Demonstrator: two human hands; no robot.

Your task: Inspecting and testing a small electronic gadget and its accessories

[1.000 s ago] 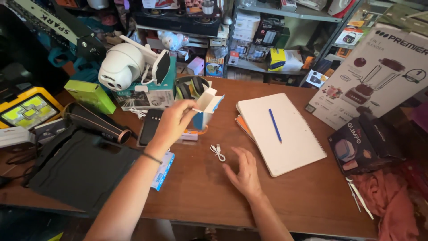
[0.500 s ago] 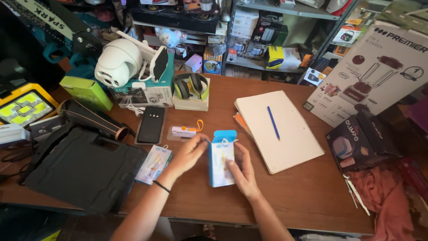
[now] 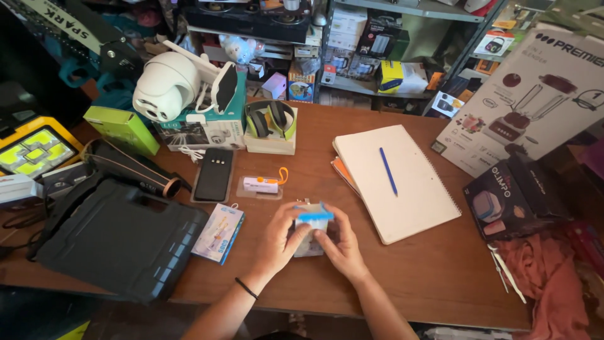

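Lower centre of the frame: your left hand (image 3: 282,238) and right hand (image 3: 340,242) both close around the small white-and-blue box (image 3: 311,228), held just above the wooden table (image 3: 440,277). Step in hand appears to be working its blue top flap; the next move calls for a steady pinch.

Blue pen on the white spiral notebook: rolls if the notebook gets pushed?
Probably. The blue pen looks slim and round and lies loose on the white spiral notebook, whose smooth, flat page offers no visible stop. It is likely light, so a nudge could shift it.
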